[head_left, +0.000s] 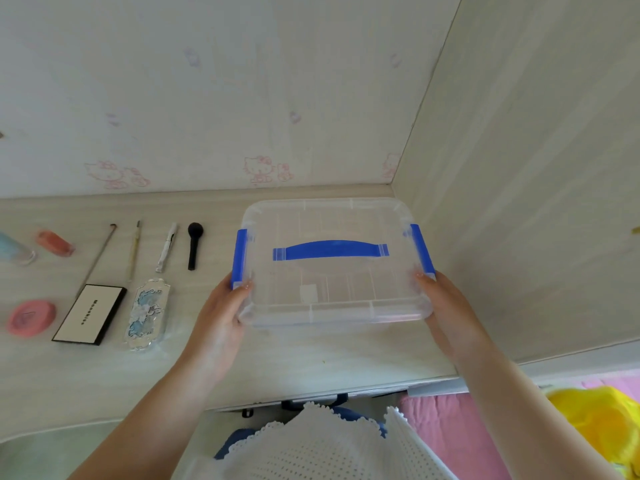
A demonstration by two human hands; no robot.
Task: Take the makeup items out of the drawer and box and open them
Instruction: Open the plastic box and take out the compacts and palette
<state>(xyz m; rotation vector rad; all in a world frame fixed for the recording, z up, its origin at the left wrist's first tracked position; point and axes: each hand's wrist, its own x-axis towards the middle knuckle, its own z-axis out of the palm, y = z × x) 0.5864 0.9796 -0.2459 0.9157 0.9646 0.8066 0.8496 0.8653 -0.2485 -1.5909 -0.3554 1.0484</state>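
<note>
Item one: clear plastic box, lid on, blue handle flat across the top, blue latches on both ends. It sits on our pale surface near the right corner by the wall.

Our left hand holds the box's near left corner, its grip curled round the edge with the thumb by the left latch. Our right hand holds the near right corner the same way, beside the right latch.

Laid out to the left, well apart from the box: black brush, white tube, two thin sticks, white-lidded palette, decorated blue-and-white case, pink round compact, orange item.
</note>
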